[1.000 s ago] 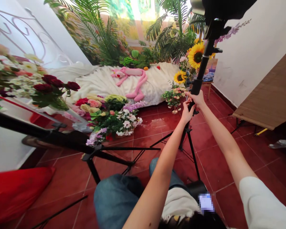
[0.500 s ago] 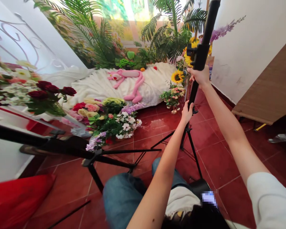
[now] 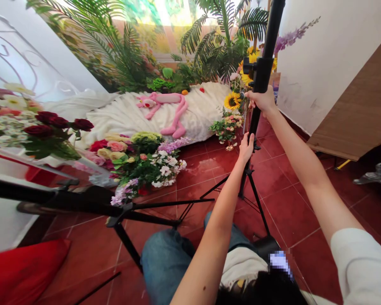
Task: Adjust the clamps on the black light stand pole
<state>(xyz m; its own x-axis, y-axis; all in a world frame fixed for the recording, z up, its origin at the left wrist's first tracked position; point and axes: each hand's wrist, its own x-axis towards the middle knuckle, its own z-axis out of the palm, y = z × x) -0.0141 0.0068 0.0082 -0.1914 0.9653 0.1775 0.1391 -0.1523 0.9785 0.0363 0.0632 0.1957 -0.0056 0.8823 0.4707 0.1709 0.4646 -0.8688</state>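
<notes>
A black light stand [image 3: 263, 78] rises in front of me, its tripod legs spread on the red tiles. My right hand [image 3: 264, 101] is closed around the pole just below the collar with the knob. Lower down, my left hand [image 3: 246, 148] grips the same pole, above where the legs join. Part of the pole is hidden behind the hands. A second black stand [image 3: 82, 200] extends from the left edge, and neither hand touches it.
Artificial flowers [image 3: 146, 165] are massed at front left. Behind them a pink plush toy [image 3: 171, 101] lies on white cloth [image 3: 111, 118]. A sunflower arrangement [image 3: 233, 101] stands beside the pole. A brown board [image 3: 346, 114] leans at right; red fabric [image 3: 22, 271] lies at lower left.
The view has shifted slightly, so the background sits a little further left. Both hands keep their hold on the pole, at about the same heights.
</notes>
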